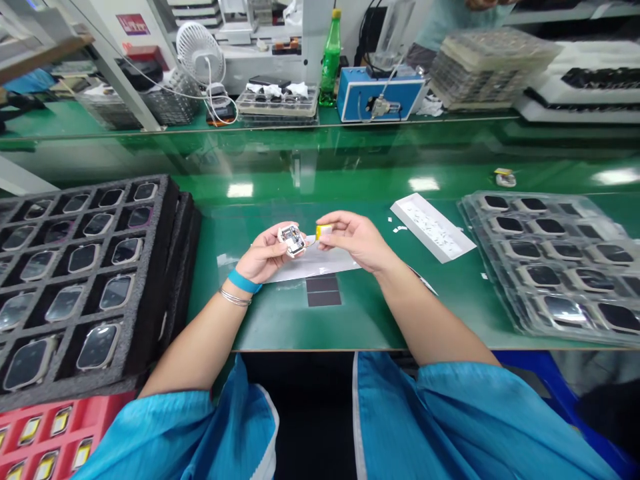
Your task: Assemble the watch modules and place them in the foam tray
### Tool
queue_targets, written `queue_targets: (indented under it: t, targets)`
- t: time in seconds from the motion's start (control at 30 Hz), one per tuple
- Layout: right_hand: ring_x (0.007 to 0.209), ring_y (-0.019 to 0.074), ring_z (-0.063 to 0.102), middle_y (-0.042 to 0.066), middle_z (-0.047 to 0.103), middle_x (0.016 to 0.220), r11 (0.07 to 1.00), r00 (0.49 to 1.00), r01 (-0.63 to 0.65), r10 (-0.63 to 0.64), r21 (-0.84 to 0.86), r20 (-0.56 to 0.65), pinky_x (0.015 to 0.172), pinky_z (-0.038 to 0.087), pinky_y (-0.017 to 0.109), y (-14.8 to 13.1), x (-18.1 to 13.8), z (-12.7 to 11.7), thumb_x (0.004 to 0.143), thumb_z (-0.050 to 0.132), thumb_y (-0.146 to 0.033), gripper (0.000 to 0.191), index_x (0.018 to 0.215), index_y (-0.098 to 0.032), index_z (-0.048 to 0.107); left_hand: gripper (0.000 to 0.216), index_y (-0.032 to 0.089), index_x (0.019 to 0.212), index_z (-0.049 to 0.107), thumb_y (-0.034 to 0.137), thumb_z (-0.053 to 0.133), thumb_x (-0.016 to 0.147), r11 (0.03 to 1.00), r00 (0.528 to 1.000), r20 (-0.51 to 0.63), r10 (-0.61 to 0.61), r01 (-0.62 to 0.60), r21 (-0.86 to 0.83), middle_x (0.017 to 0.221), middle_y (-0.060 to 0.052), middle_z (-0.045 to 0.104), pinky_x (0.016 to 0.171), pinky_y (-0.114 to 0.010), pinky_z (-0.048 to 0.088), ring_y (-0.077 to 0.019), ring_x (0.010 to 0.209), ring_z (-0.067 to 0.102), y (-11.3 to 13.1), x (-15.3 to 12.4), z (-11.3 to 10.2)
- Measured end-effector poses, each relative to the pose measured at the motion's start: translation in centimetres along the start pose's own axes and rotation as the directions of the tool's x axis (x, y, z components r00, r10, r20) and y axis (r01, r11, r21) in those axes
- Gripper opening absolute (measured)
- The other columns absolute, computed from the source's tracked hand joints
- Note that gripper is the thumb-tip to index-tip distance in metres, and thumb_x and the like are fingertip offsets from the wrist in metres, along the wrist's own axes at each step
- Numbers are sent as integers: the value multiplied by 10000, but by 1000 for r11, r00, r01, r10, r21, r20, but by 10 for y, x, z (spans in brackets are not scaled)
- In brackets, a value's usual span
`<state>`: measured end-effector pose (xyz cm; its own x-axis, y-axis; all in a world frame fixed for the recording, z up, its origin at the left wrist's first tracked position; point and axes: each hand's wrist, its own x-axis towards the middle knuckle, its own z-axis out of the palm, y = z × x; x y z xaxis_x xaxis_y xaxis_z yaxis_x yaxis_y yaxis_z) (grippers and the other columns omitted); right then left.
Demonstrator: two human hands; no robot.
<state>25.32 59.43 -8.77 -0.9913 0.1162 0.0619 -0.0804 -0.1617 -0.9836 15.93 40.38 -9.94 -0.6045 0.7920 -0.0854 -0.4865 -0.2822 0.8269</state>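
My left hand (pixel 265 255) holds an opened smartwatch case (pixel 292 241), its circuit board facing up. Between the thumb and fingers of my right hand (pixel 353 238) is a small battery (pixel 323 231), silvery with yellow tape. A thin lead seems to run from the battery to the watch case. Both hands are above a white paper sheet (pixel 320 265) on the green bench. Dark rectangular pads (pixel 323 291) lie just in front of the sheet.
At left stands a black foam tray (pixel 167 200) of watches, above a red tray (pixel 107 407) with battery-fitted cases. Clear plastic trays (pixel 520 320) of watches are stacked at right. A white box (pixel 433 227) holds small pieces. Behind are a fan (pixel 200 53) and a green bottle (pixel 331 60).
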Motion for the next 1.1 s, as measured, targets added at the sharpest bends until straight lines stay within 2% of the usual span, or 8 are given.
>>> queue_targets:
  t: [0.07,0.13,0.3,0.43,0.53,0.67,1.0,1.1]
  targets:
    - [732,130,681,7,706,826,986,985,159,-162,-58,-64,737,589,302,-2,-3,5,670,833,-353,374,970,-191,682,574,181,1038,638,259,896,530,999,999,35,-41,40,9,904,-51,715,705,-285,595,-236,855,716,-1,0,-2]
    - [809,146,683,21,714,889,954,959,263,-274,-142,-72,798,585,322,-1,-6,12,712,802,-374,346,991,-203,690,577,198,1078,620,251,879,565,995,994,66,-92,90,33,920,-45,713,678,-279,598,-246,867,719,-3,-1,-3]
    - [901,156,680,26,718,963,849,908,372,-417,-376,-43,839,567,321,5,-11,24,844,662,-279,247,1085,-222,664,502,181,1072,630,186,840,616,977,974,100,-204,197,77,879,-41,711,605,-238,596,-205,799,715,-7,1,-2]
    - [897,162,669,22,713,961,743,894,356,-447,-566,-25,833,558,332,13,-8,22,856,600,-186,232,1076,-228,659,425,162,1039,656,91,778,637,972,976,9,-216,214,101,887,-35,709,650,-257,615,-155,759,692,-9,3,4]
    - [897,165,657,26,711,954,685,881,362,-473,-633,-8,822,553,331,17,-6,21,854,580,-157,240,1072,-223,658,345,138,1012,672,108,727,673,971,978,-49,-201,206,122,881,-54,707,646,-265,616,-147,732,676,-9,5,7]
    - [898,173,648,32,709,949,654,878,361,-478,-665,6,806,547,332,18,-5,22,864,558,-164,234,1072,-218,651,289,112,988,687,155,668,703,972,980,-101,-174,187,144,854,-74,705,639,-288,618,-157,723,665,-9,5,11]
    - [885,189,633,39,717,960,602,902,317,-430,-733,37,821,522,351,22,-5,25,866,551,-181,223,1060,-229,651,203,126,841,669,173,631,647,964,970,-225,-95,145,221,747,-39,651,521,-296,593,-162,647,633,-16,7,15]
    - [875,189,632,42,718,957,587,897,329,-438,-740,51,816,517,349,25,-4,25,871,551,-181,214,1054,-224,652,201,133,842,641,154,656,643,962,970,-212,-116,163,220,743,-22,623,516,-290,596,-148,645,624,-17,6,15]
